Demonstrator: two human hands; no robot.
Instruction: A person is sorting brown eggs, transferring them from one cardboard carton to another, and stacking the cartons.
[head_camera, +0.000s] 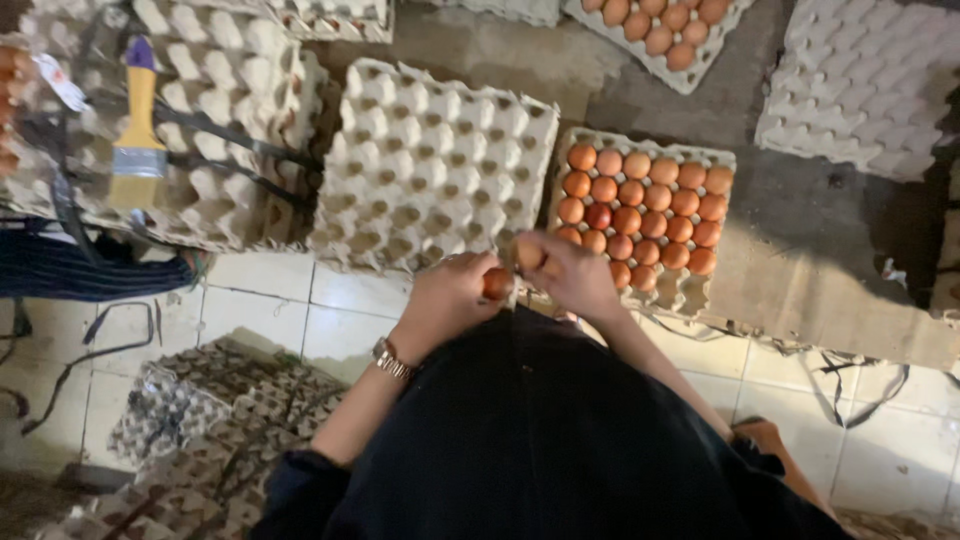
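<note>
My left hand (447, 295), with a wristwatch on its wrist, grips a brown egg (497, 283) in front of my body. My right hand (572, 272) holds a second brown egg (528, 254) right beside it, the two hands almost touching. Both hover at the near edge of a grey pulp egg tray (672, 291) that is mostly filled with brown eggs. To the left of that tray sits a stack of empty pulp trays (430, 165).
More empty trays (215, 90) lie at the left with a yellow-handled paintbrush (138, 125) on them. Another tray with eggs (665, 35) is at the top, empty trays (865, 85) at top right. Flattened trays (215, 420) and black straps lie on the tiled floor.
</note>
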